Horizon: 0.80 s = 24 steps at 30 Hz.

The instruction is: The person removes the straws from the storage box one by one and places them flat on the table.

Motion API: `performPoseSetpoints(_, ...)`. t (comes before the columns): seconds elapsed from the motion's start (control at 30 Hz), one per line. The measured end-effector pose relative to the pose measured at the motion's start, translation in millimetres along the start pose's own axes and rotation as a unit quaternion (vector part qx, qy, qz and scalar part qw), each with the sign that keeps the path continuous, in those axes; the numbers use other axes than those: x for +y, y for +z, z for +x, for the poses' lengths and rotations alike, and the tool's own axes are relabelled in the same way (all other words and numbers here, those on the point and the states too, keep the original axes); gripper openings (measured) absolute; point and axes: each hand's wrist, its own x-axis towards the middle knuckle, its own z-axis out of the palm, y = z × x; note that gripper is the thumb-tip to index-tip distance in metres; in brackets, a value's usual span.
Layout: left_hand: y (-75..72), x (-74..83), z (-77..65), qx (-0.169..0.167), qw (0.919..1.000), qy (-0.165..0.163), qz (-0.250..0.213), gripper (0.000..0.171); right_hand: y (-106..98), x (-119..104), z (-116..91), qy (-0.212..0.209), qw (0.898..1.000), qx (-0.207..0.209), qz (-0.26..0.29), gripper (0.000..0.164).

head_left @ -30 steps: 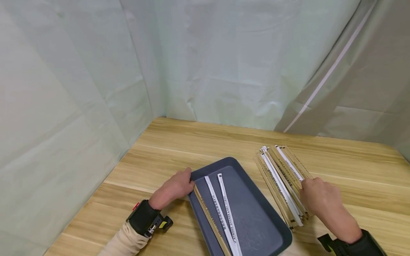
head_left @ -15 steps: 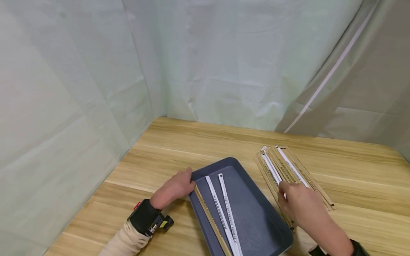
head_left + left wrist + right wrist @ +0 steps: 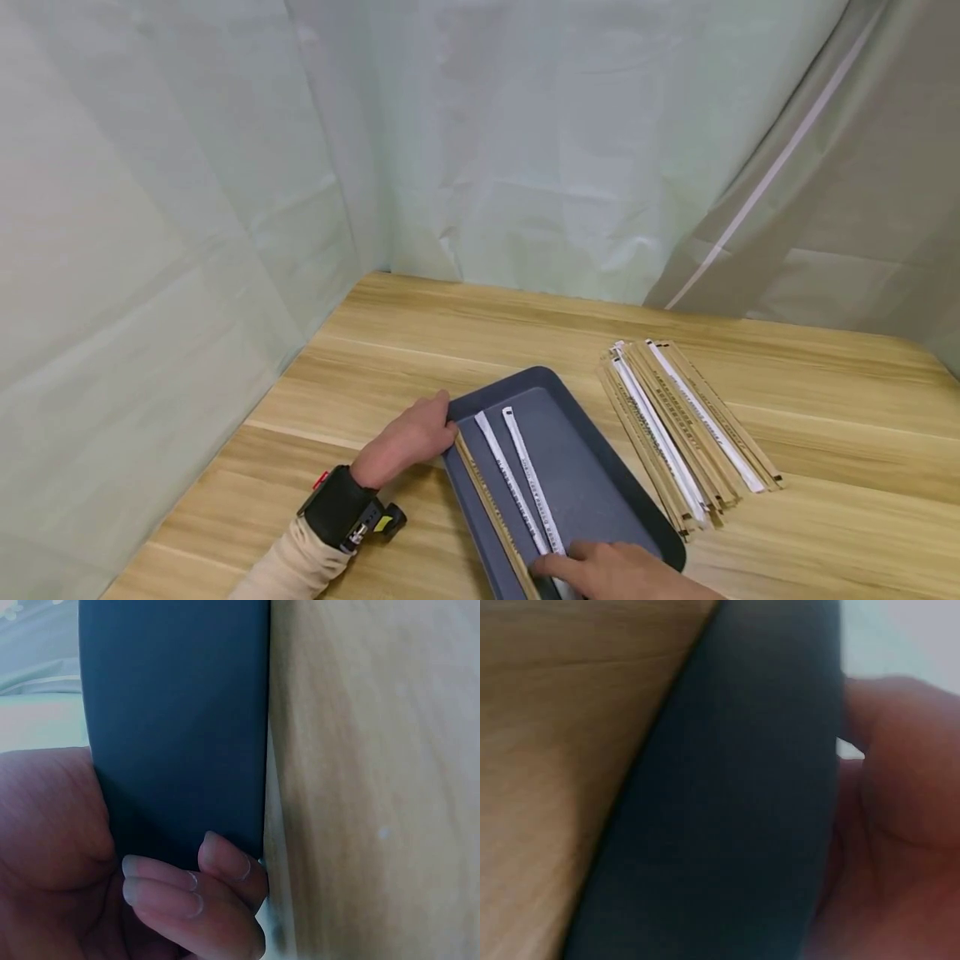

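My left hand (image 3: 412, 432) grips the far left corner of a dark grey tray (image 3: 577, 417). In the left wrist view its fingers (image 3: 195, 904) curl under the tray's wall. One brown wrapped straw (image 3: 487, 498) and two white wrapped straws (image 3: 531, 475) lie lengthwise in the tray. At the near ends of the white ones, my right hand (image 3: 618, 573) pinches them between thumb and fingers, partly covering them. The right wrist view shows this hand (image 3: 911, 802) behind the tray's outer wall, its fingertips hidden.
A fanned pile of brown and white wrapped straws (image 3: 678, 408) lies on the wooden table (image 3: 840, 417) right of the tray. Pale fabric sheets (image 3: 525, 150) hang behind the table and along its left side.
My right hand has left the pile and moved left into the tray. The far ends of the white straws have shifted slightly left. My left hand stays at the tray corner.
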Motion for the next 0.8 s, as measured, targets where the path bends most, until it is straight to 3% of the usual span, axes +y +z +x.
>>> performPoseSetpoints(0.1, 0.5, -0.1, 0.4, -0.003, 1.0000, -0.003, 0.000, 0.027, 3.4, 1.0, 3.6, 0.010, 1.000, 0.009, -0.021, 0.015)
performPoseSetpoints(0.23, 0.2, -0.5, 0.3, -0.005, 1.0000, 0.002, 0.000, 0.026, -2.1, -0.5, 4.1, 0.004, 0.997, 0.066, -0.035, 0.018)
performPoseSetpoints(0.3, -0.2, -0.7, 0.2, -0.004, 1.0000, 0.005, 0.003, 0.026, -7.7, -2.1, 1.9, -0.009, 0.992, 0.117, -0.043, 0.017)
performPoseSetpoints(0.4, -0.6, -0.7, 0.5, -0.003, 0.9999, 0.008, 0.009, 0.027, -18.2, -4.5, -2.2, -0.048, 0.974, 0.216, -0.053, 0.018)
performPoseSetpoints(0.53, -0.9, -0.1, 1.0, -0.005, 0.9999, 0.005, 0.009, 0.029, -30.3, -6.5, -6.5, -0.084, 0.932, 0.342, -0.089, 0.021)
performPoseSetpoints(0.63, -1.1, 0.4, 0.6, -0.006, 0.9999, 0.004, 0.009, 0.028, -39.2, -7.9, -10.2, -0.065, 0.910, 0.394, -0.114, 0.026)
performPoseSetpoints(0.8, -0.8, 0.2, 0.9, -0.008, 0.9999, 0.000, 0.008, 0.026, -52.3, -6.9, -17.3, -0.018, 0.899, 0.420, -0.125, 0.030)
